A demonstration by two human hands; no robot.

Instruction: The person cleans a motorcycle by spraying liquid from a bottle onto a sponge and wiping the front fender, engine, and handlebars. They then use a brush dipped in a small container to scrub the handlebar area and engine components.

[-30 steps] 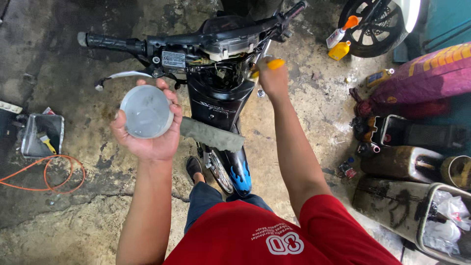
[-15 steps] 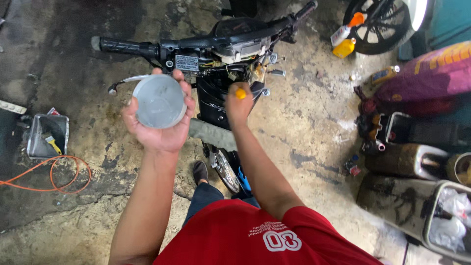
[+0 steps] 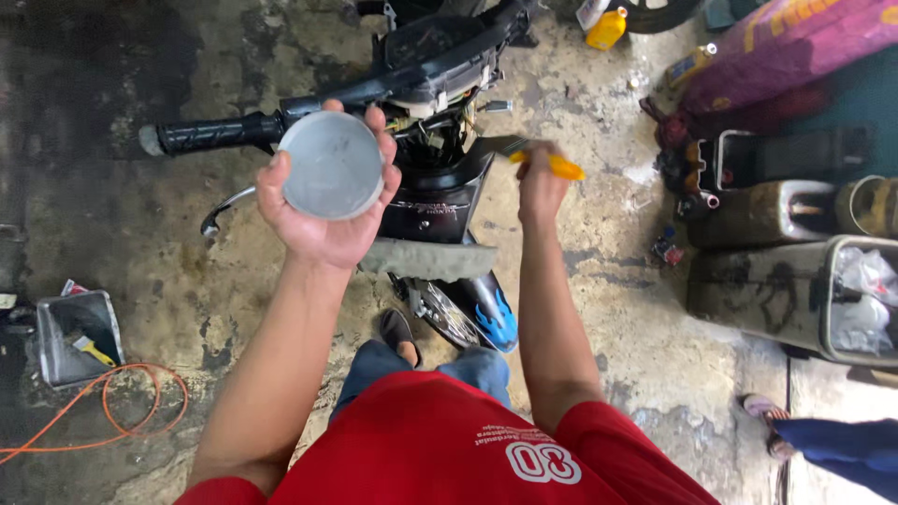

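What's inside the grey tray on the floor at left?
The grey tray holds a small yellow-handled tool, lying by its right wall. The rest of its bottom looks dark; anything else in there is too small to tell.

Soft, even daylight fell over the floor (image 3: 608, 309), dimmer toward the top-left corner. Shadows were faint. The right hand (image 3: 541, 187) and its yellow tool (image 3: 554, 165) were motion-blurred; the round lens (image 3: 330, 165) showed dull glare. Edges bent slightly.
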